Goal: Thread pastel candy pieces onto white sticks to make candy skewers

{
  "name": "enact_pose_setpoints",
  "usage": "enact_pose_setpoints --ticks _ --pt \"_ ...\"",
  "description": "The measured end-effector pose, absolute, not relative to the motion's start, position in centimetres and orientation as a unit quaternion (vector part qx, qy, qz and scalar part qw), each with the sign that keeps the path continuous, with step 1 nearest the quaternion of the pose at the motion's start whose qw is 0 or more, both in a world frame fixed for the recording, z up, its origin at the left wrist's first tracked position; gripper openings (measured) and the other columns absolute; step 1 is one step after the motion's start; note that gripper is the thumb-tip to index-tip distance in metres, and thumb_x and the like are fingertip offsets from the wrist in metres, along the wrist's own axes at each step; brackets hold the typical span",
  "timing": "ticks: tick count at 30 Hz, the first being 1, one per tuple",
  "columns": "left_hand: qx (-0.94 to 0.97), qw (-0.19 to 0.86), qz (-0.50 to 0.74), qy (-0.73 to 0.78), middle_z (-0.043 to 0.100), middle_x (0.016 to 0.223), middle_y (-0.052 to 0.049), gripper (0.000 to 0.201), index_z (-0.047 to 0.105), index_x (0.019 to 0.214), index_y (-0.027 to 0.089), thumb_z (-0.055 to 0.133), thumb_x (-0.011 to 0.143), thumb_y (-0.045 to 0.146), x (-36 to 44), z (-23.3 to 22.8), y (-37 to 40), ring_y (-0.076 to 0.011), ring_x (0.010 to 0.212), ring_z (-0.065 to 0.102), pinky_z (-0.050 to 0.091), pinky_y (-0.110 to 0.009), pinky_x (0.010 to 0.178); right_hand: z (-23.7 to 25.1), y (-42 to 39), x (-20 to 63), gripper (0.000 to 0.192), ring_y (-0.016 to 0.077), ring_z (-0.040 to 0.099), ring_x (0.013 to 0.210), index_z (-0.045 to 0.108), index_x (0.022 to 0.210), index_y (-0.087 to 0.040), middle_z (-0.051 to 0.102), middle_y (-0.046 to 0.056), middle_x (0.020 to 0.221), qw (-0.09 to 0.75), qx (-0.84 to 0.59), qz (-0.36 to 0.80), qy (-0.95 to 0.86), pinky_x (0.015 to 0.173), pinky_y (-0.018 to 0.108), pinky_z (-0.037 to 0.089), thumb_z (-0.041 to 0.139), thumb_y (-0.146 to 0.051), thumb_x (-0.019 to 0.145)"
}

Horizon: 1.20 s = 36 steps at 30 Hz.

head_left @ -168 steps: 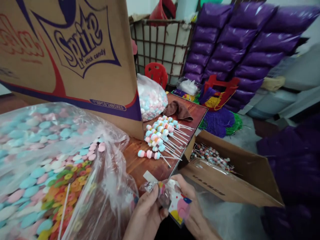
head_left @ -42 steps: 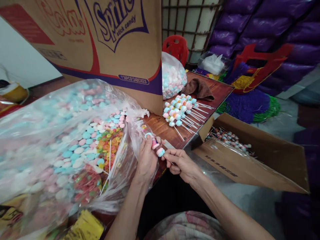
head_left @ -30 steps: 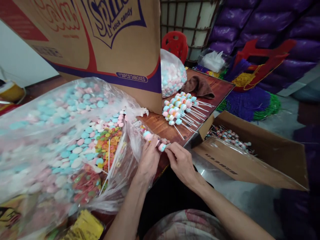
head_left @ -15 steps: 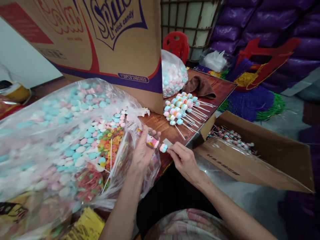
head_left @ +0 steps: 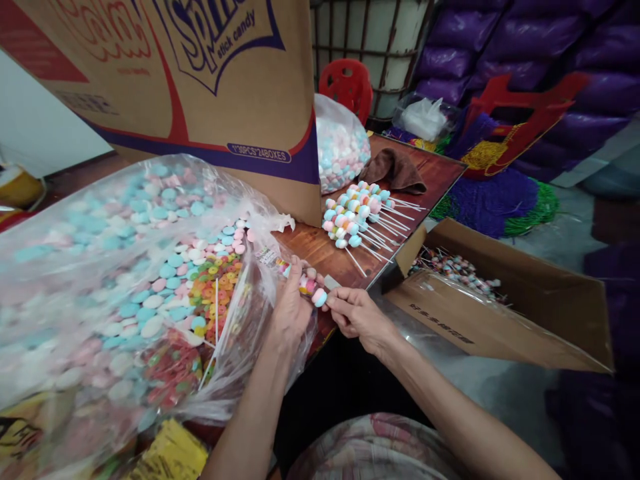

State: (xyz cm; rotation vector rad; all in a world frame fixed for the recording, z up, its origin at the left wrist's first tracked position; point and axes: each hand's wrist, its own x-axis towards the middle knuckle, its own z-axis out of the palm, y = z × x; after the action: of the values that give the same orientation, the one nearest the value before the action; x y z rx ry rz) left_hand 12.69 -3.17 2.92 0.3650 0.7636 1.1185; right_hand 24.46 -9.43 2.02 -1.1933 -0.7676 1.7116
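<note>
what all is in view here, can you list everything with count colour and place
candy stick: one, pink, white and blue pieces, held between both hands at the table edge
clear bag: one, full of pastel and bright candy, left
finished sticks: a pile, pastel, on the table
table: one, dark wood, centre
small bag: one, pink and blue candy, behind the pile
cloth: one, brown, far end of the table
big carton: one, brown with print, upright behind the bag
open box: one, brown, holding sticks, right on the floor
stool: one, red, back
sacks: many, purple, stacked at back right
left hand: grip on the candy
right hand: grip on the stick end
</note>
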Motion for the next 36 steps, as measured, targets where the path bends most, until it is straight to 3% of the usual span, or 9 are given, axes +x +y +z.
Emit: enact_pose_setpoints --ticks 6,11,16,23,27,31,36 --pt "0.151 0.75 0.533 0.361 0.056 0.066 0.004 0.031 0.057 0.076 0.017 0.081 0.079 0.037 12.5 3.3 -3.1 -0.008 0.06 0.058 0.05 -0.02 0.061 1.9 -10.6 24.2 0.028 0.0098 0.038 0.051 0.055 0.069 -0.02 0.044 -0.005 0.055 0.459 -0.554 0.495 -0.487 0.05 0.023 0.029 0.055 -0.037 0.091" --pt "0.184 0.738 0.534 0.368 0.055 0.062 0.005 0.033 0.058 0.075 0.016 0.083 0.076 0.038 13.5 2.9 -3.8 -0.0064 0.055 0.055 0.048 -0.019 0.058 2.0 -10.3 23.1 0.029 0.0119 0.041 0.057 0.05 0.065 -0.021 0.048 -0.003 0.06 0.472 -0.579 0.431 -0.507 0.055 0.025 0.034 0.053 -0.031 0.092" --pt "0.176 0.747 0.534 0.354 0.057 0.064 0.004 0.034 0.057 0.074 0.016 0.085 0.074 0.036 13.3 3.2 -3.7 -0.0077 0.06 0.058 0.051 -0.02 0.063 2.0 -9.6 23.0 0.029 0.0092 0.038 0.049 0.05 0.064 -0.02 0.046 -0.005 0.052 0.492 -0.552 0.503 -0.447 0.049 0.023 0.031 0.056 -0.034 0.089" --pt "0.117 0.739 0.549 0.372 0.058 0.066 0.005 0.033 0.056 0.076 0.016 0.083 0.076 0.036 12.2 3.3 -2.7 -0.008 0.061 0.06 0.052 -0.022 0.066 2.1 -10.5 24.4 0.032 0.0022 0.018 0.035 0.058 0.07 -0.017 0.038 -0.011 0.043 0.435 -0.47 0.715 -0.28 0.038 0.02 0.008 0.072 -0.046 0.075" --pt "0.164 0.754 0.522 0.363 0.057 0.063 0.005 0.036 0.058 0.076 0.015 0.086 0.072 0.039 12.9 2.9 -3.5 -0.0091 0.061 0.06 0.052 -0.022 0.064 1.9 -9.4 23.2 0.035 0.0017 0.02 0.034 0.055 0.069 -0.018 0.04 -0.011 0.044 0.454 -0.463 0.718 -0.251 0.037 0.02 0.009 0.074 -0.047 0.073" --pt "0.204 0.757 0.505 0.361 0.059 0.064 0.004 0.038 0.059 0.074 0.015 0.087 0.07 0.041 13.2 2.8 -3.9 -0.0081 0.061 0.059 0.05 -0.019 0.061 1.4 -8.7 22.0 0.032 0.0045 0.03 0.035 0.05 0.067 -0.02 0.045 -0.008 0.047 0.517 -0.522 0.596 -0.325 0.038 0.02 0.02 0.066 -0.043 0.084" --pt "0.154 0.75 0.525 0.373 0.058 0.067 0.004 0.033 0.058 0.077 0.015 0.085 0.073 0.033 12.1 3.4 -3.2 -0.0082 0.065 0.061 0.053 -0.021 0.068 1.8 -10.5 23.2 0.03 0.0104 0.053 0.052 0.055 0.071 -0.02 0.059 -0.002 0.061 0.438 -0.549 0.504 -0.502 0.054 0.023 0.039 0.049 -0.034 0.097"
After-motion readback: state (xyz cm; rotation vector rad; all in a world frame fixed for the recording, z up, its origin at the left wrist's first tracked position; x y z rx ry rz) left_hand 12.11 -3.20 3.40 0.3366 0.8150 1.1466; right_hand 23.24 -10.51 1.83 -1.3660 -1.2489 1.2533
